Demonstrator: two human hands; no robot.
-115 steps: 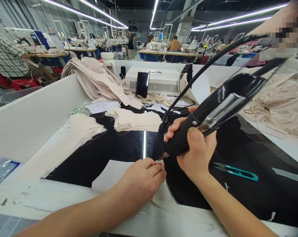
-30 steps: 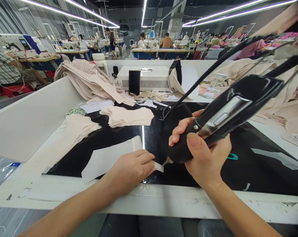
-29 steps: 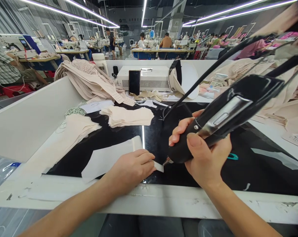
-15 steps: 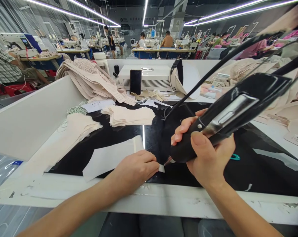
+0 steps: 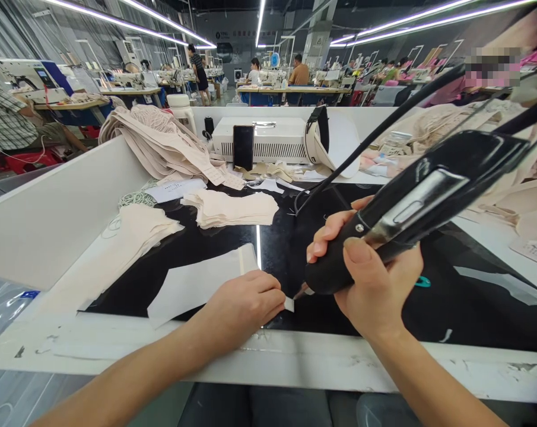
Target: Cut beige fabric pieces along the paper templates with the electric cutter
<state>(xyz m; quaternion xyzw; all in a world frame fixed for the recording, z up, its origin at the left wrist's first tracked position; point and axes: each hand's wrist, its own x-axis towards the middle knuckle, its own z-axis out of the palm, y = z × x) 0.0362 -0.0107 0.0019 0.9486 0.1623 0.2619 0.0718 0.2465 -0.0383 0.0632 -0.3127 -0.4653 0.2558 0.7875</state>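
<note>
My left hand (image 5: 245, 302) is closed in a pinch on a small white strip (image 5: 289, 305), whose short end sticks out past the fingertips. Under and beside that hand a white pattern-like sheet (image 5: 188, 287) lies on the black mat (image 5: 313, 320). My right hand (image 5: 375, 273) is wrapped round a bulky black corded hand tool (image 5: 410, 207) with a silver lever. The tool slants down to the left, and its narrow metal tip (image 5: 302, 290) is close to the strip's end. Whether tip and strip touch I cannot tell.
Stacks of beige fabric pieces (image 5: 232, 207) lie behind and to the left (image 5: 139, 231). At the back stand a vented white box (image 5: 277, 145), a phone (image 5: 243, 148) and a visor (image 5: 334, 145). A black cable (image 5: 366, 148) arches near the tool. A teal clip (image 5: 423, 282) lies right.
Hardly anything differs. The whole view has shifted very slightly, and the strip's end looks a little more tilted. Both hands keep their grip.
</note>
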